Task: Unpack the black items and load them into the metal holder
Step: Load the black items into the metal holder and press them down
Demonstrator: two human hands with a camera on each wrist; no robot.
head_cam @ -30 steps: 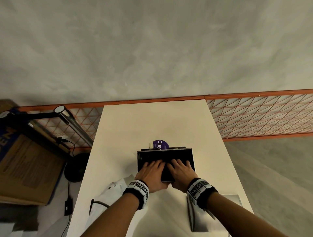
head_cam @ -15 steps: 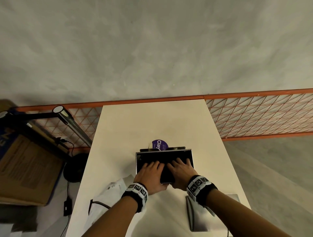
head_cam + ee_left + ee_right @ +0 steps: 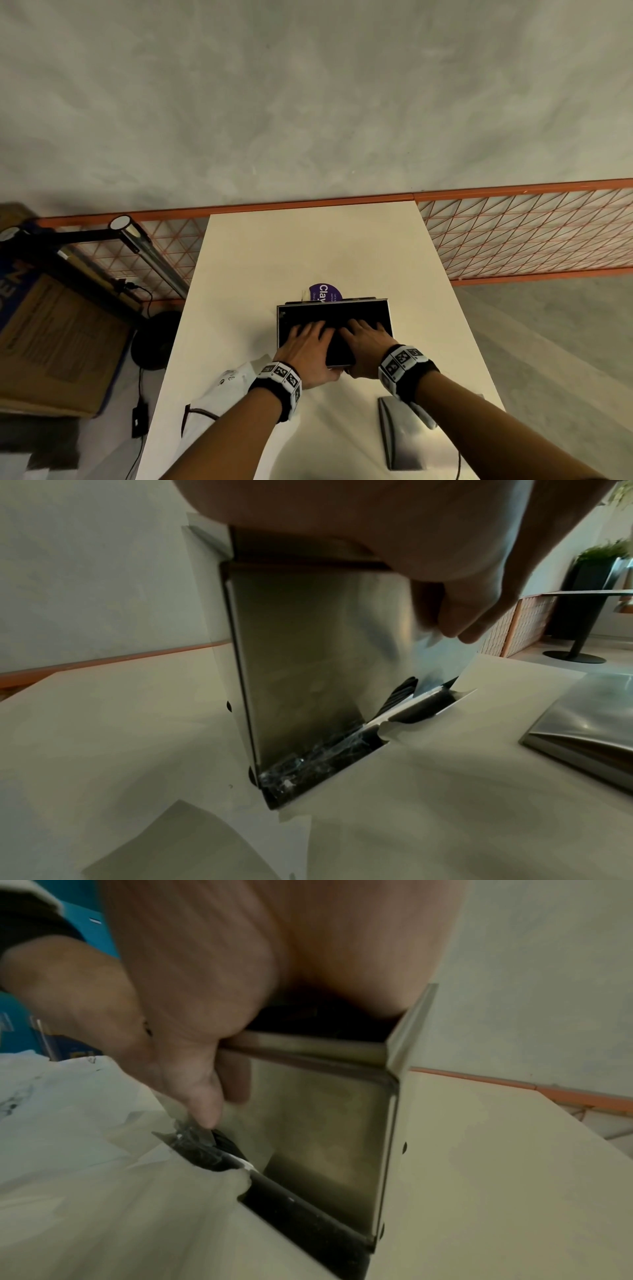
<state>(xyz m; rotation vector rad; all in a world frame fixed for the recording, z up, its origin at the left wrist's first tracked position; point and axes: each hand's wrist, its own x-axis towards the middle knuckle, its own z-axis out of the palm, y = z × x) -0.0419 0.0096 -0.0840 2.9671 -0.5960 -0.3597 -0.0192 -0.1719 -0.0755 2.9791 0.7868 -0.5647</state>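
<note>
Metal holder, shiny box, both hands inside

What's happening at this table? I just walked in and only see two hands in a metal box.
A person is loading black items into the metal holder standing on the white table. Both the left hand and the right hand lie over its open top, fingers spread on the black contents, thumbs down its near wall. Torn white packaging lies beside the left forearm, and a flat metal piece lies by the right.
</note>
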